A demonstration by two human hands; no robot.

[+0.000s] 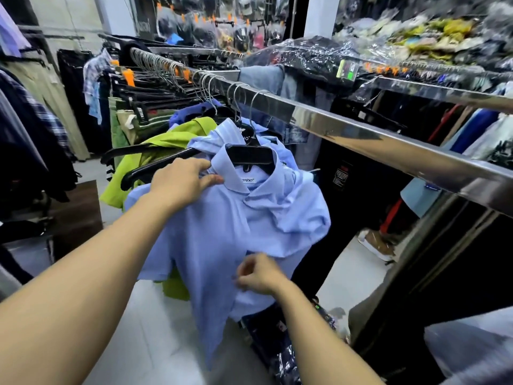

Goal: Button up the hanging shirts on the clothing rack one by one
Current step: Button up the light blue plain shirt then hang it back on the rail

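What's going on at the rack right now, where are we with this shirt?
A person is working on a light blue shirt that hangs on a black hanger from the metal rail. The left hand holds the shirt at the collar and shoulder, steadying it. The right hand pinches the front of the shirt low down, apparently at a button, though the button itself is too small to make out. Another blue shirt and a green shirt hang just behind it.
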